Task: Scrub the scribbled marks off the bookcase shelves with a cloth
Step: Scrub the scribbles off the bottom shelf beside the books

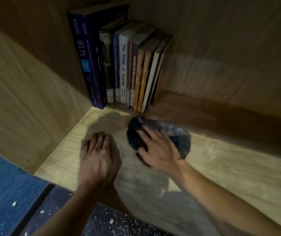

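A dark grey cloth point(175, 132) lies bunched on the pale wooden shelf board point(229, 167) of the bookcase. My right hand point(158, 147) lies on top of the cloth with spread fingers, pressing it against the board; the hand and cloth are motion-blurred. My left hand point(100, 155) rests on the shelf to the left of the cloth, its fingers bent at the tips and holding nothing. No scribbled marks are plainly visible on the lit part of the board; the back of the shelf is in shadow.
A row of upright books point(119, 65) stands in the back left corner, just behind the cloth. The bookcase side wall point(25, 99) rises on the left and the back panel point(229, 57) behind. Below the shelf edge is a blue speckled floor point(8, 193).
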